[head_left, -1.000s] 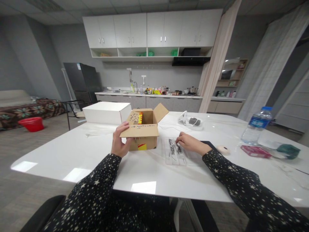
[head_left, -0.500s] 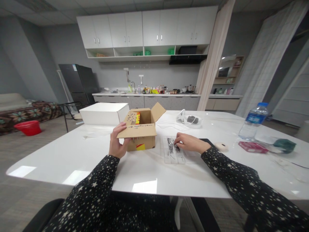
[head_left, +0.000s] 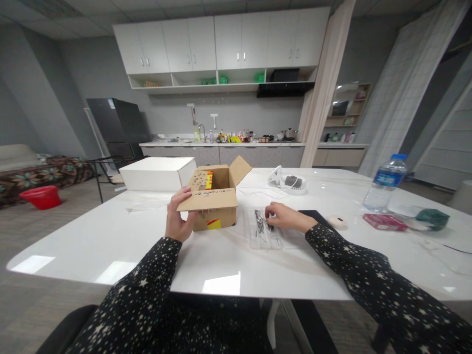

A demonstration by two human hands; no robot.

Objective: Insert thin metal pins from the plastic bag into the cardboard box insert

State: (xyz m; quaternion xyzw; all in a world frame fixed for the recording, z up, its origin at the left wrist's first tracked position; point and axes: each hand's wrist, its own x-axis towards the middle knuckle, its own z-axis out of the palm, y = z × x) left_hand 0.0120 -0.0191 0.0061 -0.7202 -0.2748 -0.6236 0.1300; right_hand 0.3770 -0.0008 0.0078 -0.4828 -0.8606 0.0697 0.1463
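A small cardboard box (head_left: 221, 220) stands on the white table with its flaps up and outward. My left hand (head_left: 178, 216) grips the near flap (head_left: 221, 199) at its left edge, thumb below and fingers on top. Several round metal screw heads dot this flap and the left one, and shanks poke out beneath the near flap. Right of the box lies a clear compartment case (head_left: 264, 243) with loose metal screws (head_left: 259, 221) in it. My right hand (head_left: 282, 216) is over the case, fingertips pinched together among the screws; what they hold is hidden.
Behind the cardboard box lies a long white box (head_left: 155, 174). A white device with a cable (head_left: 291, 183) sits farther back. On the right are a dark flat object (head_left: 313, 215), a small round pink item (head_left: 337, 222), a water bottle (head_left: 385, 184) and a pink box (head_left: 384, 222).
My right fingers have shifted very slightly over the screws in the case. My left hand stays on the flap. The whole view has moved a little.
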